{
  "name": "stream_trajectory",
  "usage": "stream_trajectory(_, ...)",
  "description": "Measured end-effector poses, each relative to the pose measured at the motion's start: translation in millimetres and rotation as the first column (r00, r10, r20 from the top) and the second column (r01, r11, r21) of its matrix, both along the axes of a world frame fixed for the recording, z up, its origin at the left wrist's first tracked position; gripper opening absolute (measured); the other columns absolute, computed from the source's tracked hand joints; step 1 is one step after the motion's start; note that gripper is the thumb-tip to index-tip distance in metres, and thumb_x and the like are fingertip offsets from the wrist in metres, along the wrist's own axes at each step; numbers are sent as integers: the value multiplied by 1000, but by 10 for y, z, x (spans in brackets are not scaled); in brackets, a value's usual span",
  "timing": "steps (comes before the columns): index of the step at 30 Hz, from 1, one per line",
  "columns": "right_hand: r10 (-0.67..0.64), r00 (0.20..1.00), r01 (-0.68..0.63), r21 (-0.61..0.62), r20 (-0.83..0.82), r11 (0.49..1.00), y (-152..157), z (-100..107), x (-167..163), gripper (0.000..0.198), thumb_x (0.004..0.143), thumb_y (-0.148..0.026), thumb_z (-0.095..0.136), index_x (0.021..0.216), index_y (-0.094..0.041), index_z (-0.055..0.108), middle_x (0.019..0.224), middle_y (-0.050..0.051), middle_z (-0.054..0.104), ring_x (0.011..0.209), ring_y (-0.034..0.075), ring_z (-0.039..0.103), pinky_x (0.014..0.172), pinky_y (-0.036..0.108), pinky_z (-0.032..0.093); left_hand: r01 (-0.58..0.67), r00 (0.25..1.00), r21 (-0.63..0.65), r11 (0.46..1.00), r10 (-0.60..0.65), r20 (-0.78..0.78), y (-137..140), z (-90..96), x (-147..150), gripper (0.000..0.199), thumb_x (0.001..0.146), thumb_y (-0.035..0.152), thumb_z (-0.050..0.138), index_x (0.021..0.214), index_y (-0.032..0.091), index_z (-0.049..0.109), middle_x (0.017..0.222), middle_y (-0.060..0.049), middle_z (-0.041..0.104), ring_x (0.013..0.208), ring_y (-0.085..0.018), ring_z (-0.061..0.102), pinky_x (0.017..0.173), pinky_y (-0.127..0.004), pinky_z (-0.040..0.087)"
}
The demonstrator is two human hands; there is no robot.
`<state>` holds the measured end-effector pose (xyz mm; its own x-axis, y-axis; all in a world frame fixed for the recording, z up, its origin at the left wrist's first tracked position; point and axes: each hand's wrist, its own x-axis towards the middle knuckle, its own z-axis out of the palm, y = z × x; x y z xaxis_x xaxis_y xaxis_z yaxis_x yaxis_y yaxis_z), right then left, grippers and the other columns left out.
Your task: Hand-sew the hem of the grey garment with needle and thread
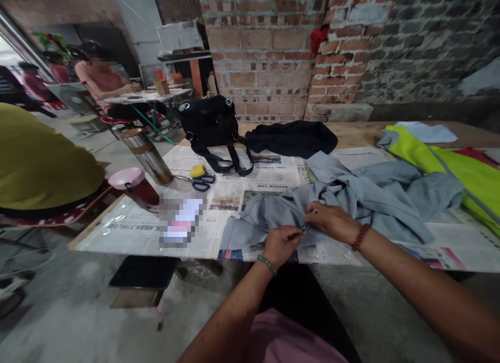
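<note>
A grey garment (351, 188) lies bunched on the newspaper-covered table (128, 233), right in front of me. Over its near edge my left hand (282, 244) is closed in a pinch. My right hand (332, 221) is also pinched, just right of the left one and a little farther back. Between the two sets of fingertips shows a small shiny object (305, 226), too small to name. What each hand grips is mostly hidden by the fingers.
To the left are a blurred phone (182, 222), a pink-lidded cup (135, 188), a metal flask (146, 157) and dark-handled scissors (203, 183). Behind are a black bag (211, 121) and dark cloth (291, 136). A yellow-green vest (441, 165) lies right. A person (42, 165) sits close left.
</note>
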<state>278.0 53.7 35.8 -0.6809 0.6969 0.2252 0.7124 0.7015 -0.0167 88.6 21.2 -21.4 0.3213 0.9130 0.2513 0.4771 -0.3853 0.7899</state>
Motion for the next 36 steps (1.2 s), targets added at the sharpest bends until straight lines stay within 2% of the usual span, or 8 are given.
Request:
stream_trajectory(5,-7,998,9,-32,57,999,5,35,16,24,79,-14,45,86,-27,65,89,2,56,68,12,51,54,21,31,19,1000,23,1000,-19,17,5,7,11,16,75,16,58,85,20,70,85,-1,71,78,-14,65,74,-21,49)
stream_trajectory(19,42,998,-38,-117,39,992,28,81,-22,25,81,-14,42,85,-26,64,86,1,56,68,10,51,54,21,30,32,999,32,999,-33,11,6,31,4,16,76,15,57,84,20,70,84,-2,71,77,-13,65,73,-21,49)
stream_trajectory(25,83,996,-86,-197,-26,977,48,64,11,23,79,-15,46,86,-27,65,85,0,57,70,11,53,57,20,34,21,1000,32,999,-22,10,-11,93,11,15,78,16,56,84,19,69,85,-2,71,77,-14,65,75,-22,48)
stream_trajectory(29,98,980,-144,-284,-171,948,83,22,-9,25,80,-15,44,89,-23,65,84,2,60,74,12,57,64,22,40,23,1000,23,999,-23,-4,-7,86,6,15,78,17,56,85,20,69,86,-2,71,79,-14,64,76,-22,48)
stream_trajectory(31,45,963,-141,-356,-264,924,100,21,-57,25,80,-15,43,89,-22,65,84,2,63,77,13,59,69,23,43,32,999,25,999,-32,-6,0,71,0,15,79,18,55,85,21,68,86,-1,70,79,-14,64,76,-22,48)
stream_trajectory(33,-68,939,-92,-438,-336,894,111,29,-124,23,78,-17,44,86,-22,66,80,1,66,75,13,61,68,24,44,33,999,29,999,-33,3,5,58,-4,16,79,17,54,86,21,68,86,-1,70,80,-14,64,76,-23,47)
stream_trajectory(36,-267,882,-23,-601,-389,799,118,36,-239,21,73,-16,47,84,-20,64,70,-2,66,59,11,59,56,21,45,31,999,22,999,-32,25,4,48,-5,16,79,16,54,86,21,68,86,-1,70,80,-13,63,77,-23,47)
